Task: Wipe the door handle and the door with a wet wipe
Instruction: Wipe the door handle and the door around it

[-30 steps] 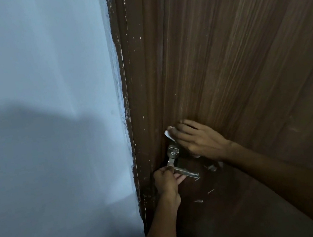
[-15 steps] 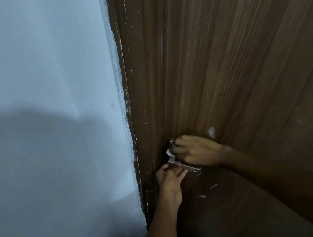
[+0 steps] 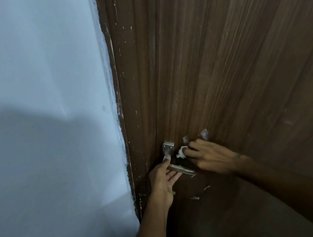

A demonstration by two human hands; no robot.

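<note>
The left hand [image 3: 163, 179] is under the door handle [image 3: 180, 169], fingers loosely curled around the metal lever from below, thumb up along the neck that runs to the square plate on the door [image 3: 235, 67]. It grips the handle, not tightly by the look of it. The right hand [image 3: 210, 158] sits just to the right, fingertips pinched shut on a small crumpled white wet wipe [image 3: 181, 152], pressing it against the dark wood right beside the handle's plate. The wipe is bunched up small, only a bit of it poking out past the fingers. Both forearms reach in from the near side, low in view. On the door around the hands there are pale scuffs and flecks, some above the right hand, some below the lever. The door frame [image 3: 124, 102] at the left edge shows chipped paint, and the pale blue wall [image 3: 36, 85] to its left carries a broad shadow.
</note>
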